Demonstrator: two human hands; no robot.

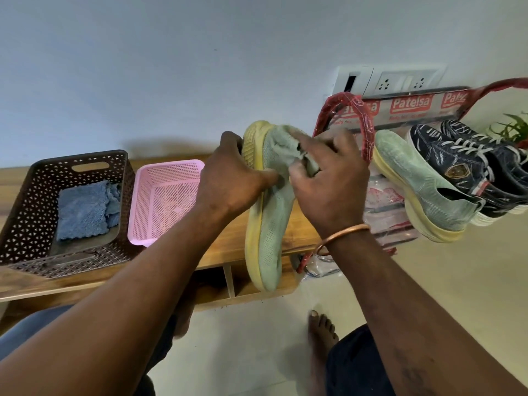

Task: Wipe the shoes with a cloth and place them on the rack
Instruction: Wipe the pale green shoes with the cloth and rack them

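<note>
Gripping the green shoe [268,224] along its yellow sole with the left hand [228,178], held on end above the worktop [301,235], probably for steadiness. Pinching the bunched cloth [288,147] in the right hand [328,178], pressed on the shoe's upper end, for wiping. Just right, on the rack [411,107]: matching shoe [420,181] and dark pair [463,167]. Inside the brown basket [23,201], a blue cloth [83,210]; inside the pink basket [140,178], nothing visible.

Pale wall [171,67] w/ sockets [400,80], wood bench [225,250]
</note>
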